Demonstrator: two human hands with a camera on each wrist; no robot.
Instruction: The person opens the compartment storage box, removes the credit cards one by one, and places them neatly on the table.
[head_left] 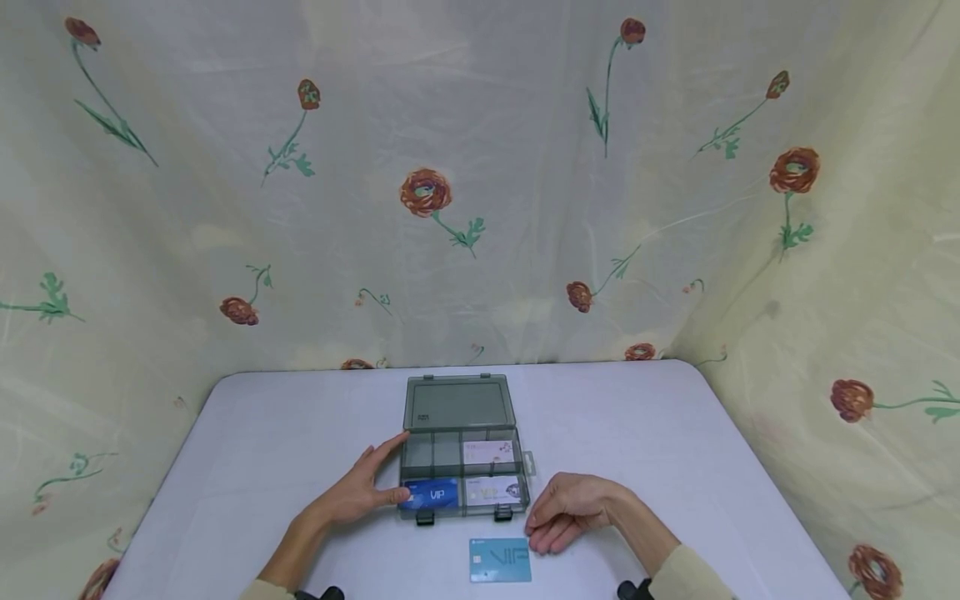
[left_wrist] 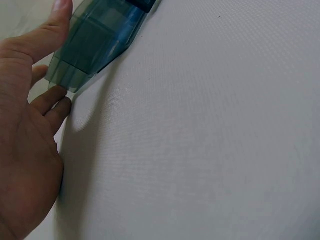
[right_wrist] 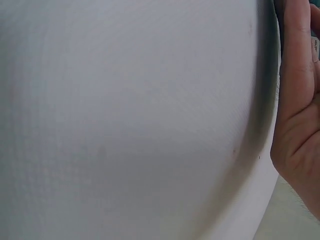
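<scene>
Left hand spread wide on the left side of a grey translucent box, thumb at the front part, forefinger near the rear corner; braced, not wrapped round it. Right hand has fingers bent down at the right edge of a teal card; can't tell if they pinch it or just touch. Card lies flat on the white table, in front of the box.

Hidden: left thumb tip overlaps the left edge of the blue card, front-left compartment. Fine print unreadable on the white card, front right, and the pink card, rear right. Both sleeves cut off at the bottom of the head view.

Edges: lid folded back flat, near the table's far edge. Wide table either side of the box; narrow strip between its front latches and the teal card.

Left wrist view adds two bent fingers low against the box wall, thumb above; head view misses those. Right wrist view cuts off the fingertips, doesn't settle the grip. Small printed thing at its right border, unidentifiable.
</scene>
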